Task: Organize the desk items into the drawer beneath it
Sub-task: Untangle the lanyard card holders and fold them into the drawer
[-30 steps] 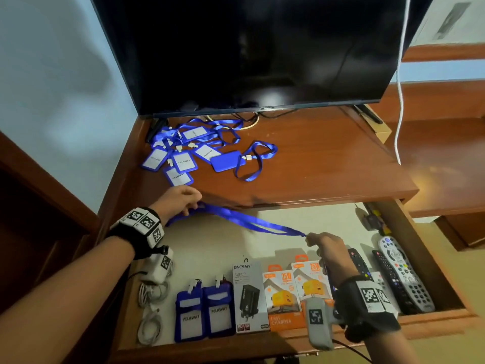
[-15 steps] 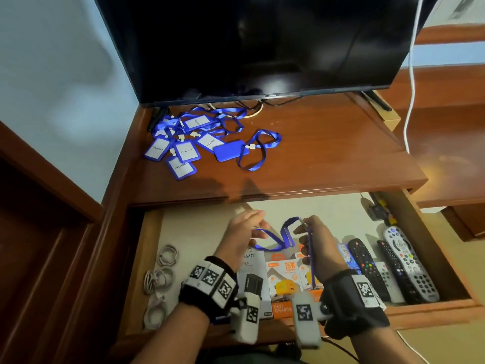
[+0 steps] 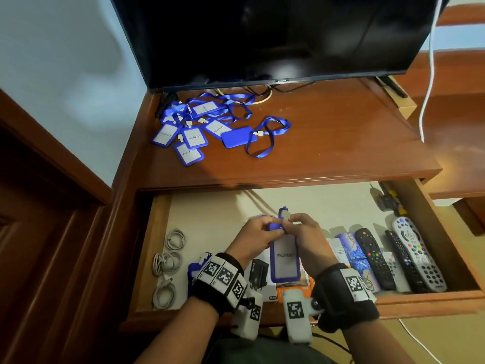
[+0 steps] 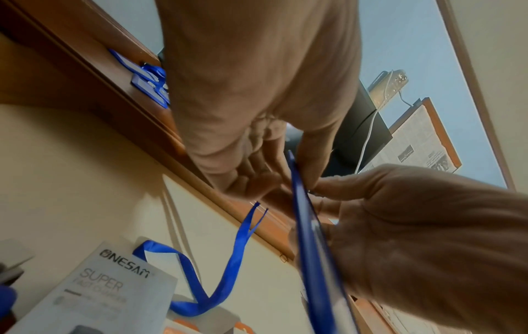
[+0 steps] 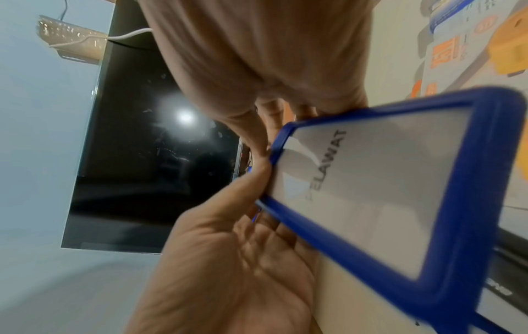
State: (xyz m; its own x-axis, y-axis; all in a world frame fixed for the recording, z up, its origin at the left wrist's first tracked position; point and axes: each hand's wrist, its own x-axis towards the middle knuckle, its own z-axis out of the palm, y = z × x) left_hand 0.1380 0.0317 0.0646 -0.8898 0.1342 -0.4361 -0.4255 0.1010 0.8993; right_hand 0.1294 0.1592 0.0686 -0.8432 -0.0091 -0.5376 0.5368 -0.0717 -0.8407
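Observation:
Both hands hold one blue badge holder [image 3: 284, 256] labelled PELAWAT upright over the front middle of the open drawer [image 3: 420, 300]. My left hand [image 3: 262, 229] pinches its top left corner. At its top right, my right hand [image 3: 299, 227] pinches it beside the white clip. The blue lanyard [image 3: 283, 210] is bunched above the fingers; a loop of the lanyard [image 4: 228, 266] hangs down in the left wrist view. The right wrist view shows the badge holder [image 5: 385, 194] close up. Several more blue badge holders with lanyards [image 3: 199, 127] lie piled on the desk top's left.
The drawer holds coiled white cables [image 3: 168, 261] at the left, blue badge holders [image 3: 193, 271], charger boxes [image 3: 259, 277] in the middle and several remotes [image 3: 417, 253] at the right. A television [image 3: 275, 35] stands at the desk's back. A white cord [image 3: 427, 74] hangs at the right.
The lanyard was stretched between my two hands; both hands have since come together over the drawer's front, with the strap gathered at the top of the badge holder.

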